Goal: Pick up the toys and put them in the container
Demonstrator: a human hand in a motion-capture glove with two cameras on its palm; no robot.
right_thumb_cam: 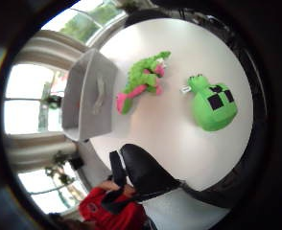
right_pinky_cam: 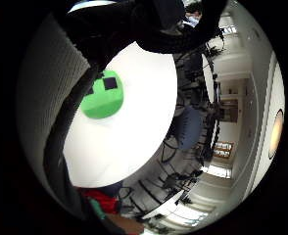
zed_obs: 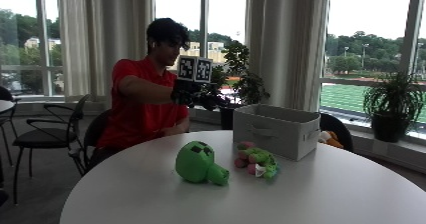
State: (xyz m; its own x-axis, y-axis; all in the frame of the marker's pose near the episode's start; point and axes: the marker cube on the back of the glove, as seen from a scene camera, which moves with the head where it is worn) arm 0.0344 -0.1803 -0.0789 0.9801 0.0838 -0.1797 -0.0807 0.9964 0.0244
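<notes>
Two toys on table (zed_obs: 346, 194): green plush (zed_obs: 198, 164), dragon (zed_obs: 256, 164) just right, near bin (zed_obs: 276, 130). Gloved hand (zed_obs: 184, 91) raised, empty; finger spread unclear.

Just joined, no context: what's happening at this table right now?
A person seated at a round white table has the gloved right hand raised in the air above the table, holding nothing. Two plush toys lie on the table: a green blocky-faced one and a green and pink one beside it. Neither has been picked up. The grey fabric container stands just behind the toys. Whether the fingers are open is not visible.
</notes>
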